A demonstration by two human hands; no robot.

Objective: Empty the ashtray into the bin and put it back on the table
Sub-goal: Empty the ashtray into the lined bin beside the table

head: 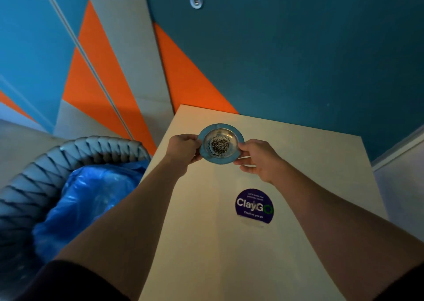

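A round metal ashtray (pixel 220 143) with a wide rim holds a dark heap of ash in its bowl. It sits level over the far part of the pale table (pixel 206 232); whether it rests on the top or hangs just above it I cannot tell. My left hand (pixel 183 150) pinches its left rim and my right hand (pixel 259 159) pinches its right rim. To the left of the table stands the bin (pixel 75 163), a grey woven basket lined with a blue plastic bag (pixel 91 195).
A round purple sticker (pixel 254 205) is stuck on the table nearer to me. Behind the table rises a wall in teal, orange and grey (pixel 275 48). A small metal fitting (pixel 196 0) is fixed high on it. Floor shows at the far left.
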